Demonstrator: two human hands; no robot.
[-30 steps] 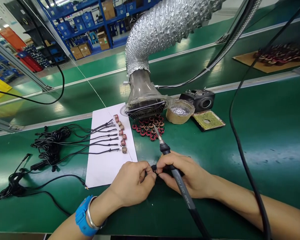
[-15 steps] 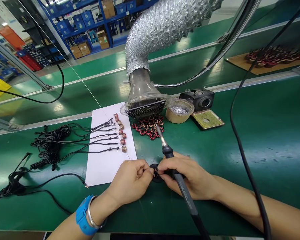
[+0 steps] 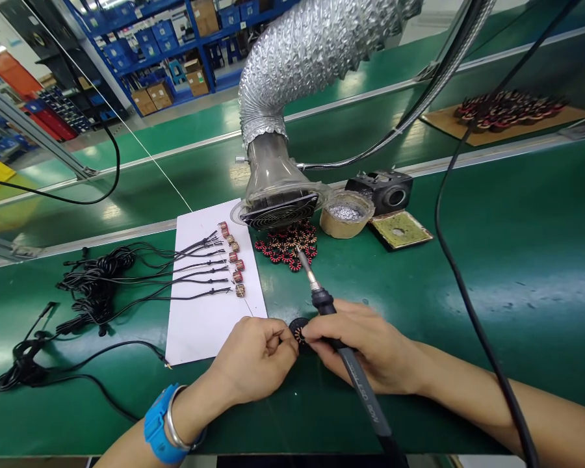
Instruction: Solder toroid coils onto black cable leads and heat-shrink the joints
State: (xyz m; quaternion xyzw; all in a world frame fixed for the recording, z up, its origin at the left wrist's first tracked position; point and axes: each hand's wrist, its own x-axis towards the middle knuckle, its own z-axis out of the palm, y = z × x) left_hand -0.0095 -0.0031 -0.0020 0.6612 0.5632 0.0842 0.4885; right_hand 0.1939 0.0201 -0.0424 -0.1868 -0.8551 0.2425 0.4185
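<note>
My right hand [image 3: 363, 348] grips a black-handled soldering iron [image 3: 344, 341], whose metal tip points up and away over the green bench. Its fingers also touch a small black ring [image 3: 295, 327] holding a copper-coloured wound coil [image 3: 299, 334]. My left hand [image 3: 253, 361] sits just left of the ring, fingers curled, its fingertips at the ring's edge. Whether those fingers pinch a thin wire is hidden. The iron tip hangs near a pile of red-and-black toroid coils [image 3: 286, 247], apparently not touching them.
A white sheet [image 3: 209, 325] carries a row of wired coils [image 3: 233, 260]. Black cable bundles [image 3: 95, 279] lie left. Ahead stand a fume extractor [image 3: 277, 211] with silver duct [image 3: 297, 65], a solder-dross tin [image 3: 346, 213], an iron stand [image 3: 380, 192] and a sponge tray [image 3: 400, 229]. A black cable [image 3: 468, 273] crosses right.
My left hand has drawn slightly back from the coil, leaving more of the black ring showing. The iron tip has swung a little left, and the whole view has shifted slightly.
</note>
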